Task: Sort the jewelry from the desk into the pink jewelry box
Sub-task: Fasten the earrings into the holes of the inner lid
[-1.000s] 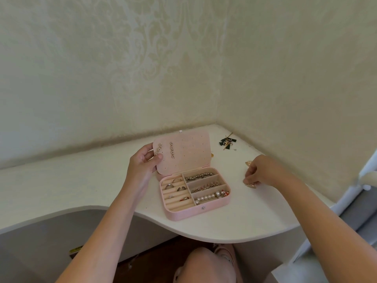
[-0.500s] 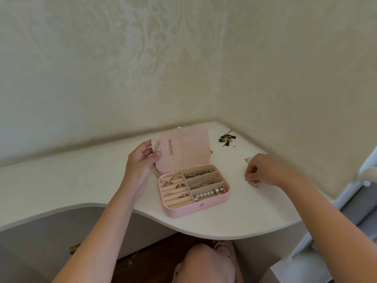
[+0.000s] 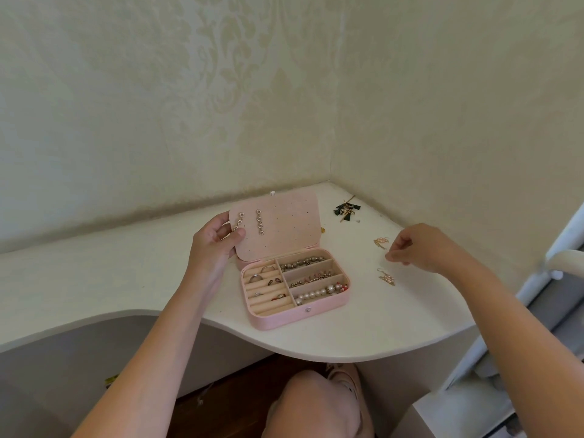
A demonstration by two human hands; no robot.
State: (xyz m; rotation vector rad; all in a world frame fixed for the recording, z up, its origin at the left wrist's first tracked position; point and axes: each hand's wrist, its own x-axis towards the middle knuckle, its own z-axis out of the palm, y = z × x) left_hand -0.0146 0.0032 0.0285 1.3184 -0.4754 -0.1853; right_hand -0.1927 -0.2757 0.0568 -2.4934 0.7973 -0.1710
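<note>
Standing open on the desk (image 3: 379, 327), the pink jewelry box (image 3: 300, 315) was gripped at its lid (image 3: 284, 222) by the left hand (image 3: 215, 245) — the right hand (image 3: 423, 248) was held with fingertips (image 3: 390, 256) pinched together between two loose earrings (image 3: 387, 277), whether on anything could not be told.

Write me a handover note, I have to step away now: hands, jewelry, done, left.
Left hand holds the open lid of the pink box by its left edge.
Right hand hovers pinched over the desk; whether it holds anything is unclear.
Done: rings and three bead strands in the base, two drop earrings on the lid.
Left: two gold earrings near the right hand, green tassel pile in the corner.
</note>
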